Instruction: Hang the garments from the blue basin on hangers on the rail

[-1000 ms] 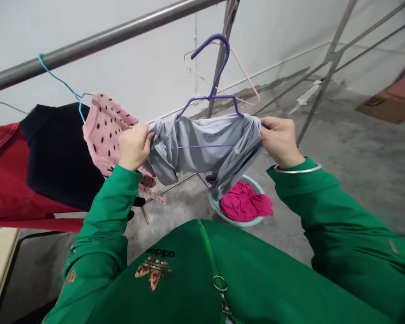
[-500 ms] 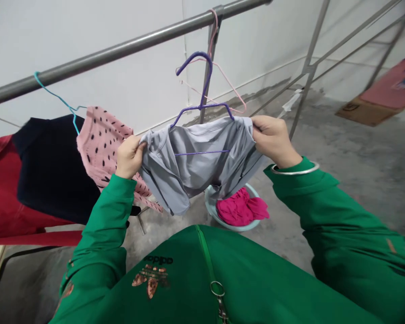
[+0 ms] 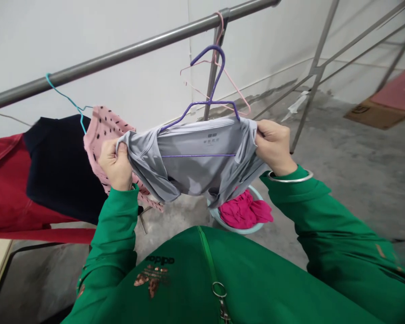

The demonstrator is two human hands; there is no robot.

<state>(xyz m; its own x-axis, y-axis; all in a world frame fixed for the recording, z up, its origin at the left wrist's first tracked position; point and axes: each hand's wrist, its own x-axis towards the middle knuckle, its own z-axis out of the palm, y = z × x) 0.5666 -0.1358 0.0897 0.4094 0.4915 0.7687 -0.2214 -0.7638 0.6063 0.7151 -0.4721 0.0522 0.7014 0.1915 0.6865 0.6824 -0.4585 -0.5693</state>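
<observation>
The left grip [image 3: 116,164] and the right grip [image 3: 273,146] are clamped on opposite upper sides of the gray shirt [image 3: 195,168], which stretches between them on the purple hanger [image 3: 210,102]. Magenta cloth [image 3: 243,211] sits in the light-blue basin [image 3: 245,231] beyond.

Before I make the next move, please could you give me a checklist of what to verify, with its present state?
1. Left hand grips the light grey cloth garment: ok.
2. Right hand grips its opposite side: ok.
3. Both arms of the shiny purple hanger go in at the neck opening: ok.
4. Hanger's outer ends sit in the shoulders: cannot tell, the cloth hides them.
5. Hanger's hook is over the round grey metal rail: not ok, it is off the rail.
6. Garment is clear of the round pale blue basin: cannot tell, they overlap in view.
</observation>
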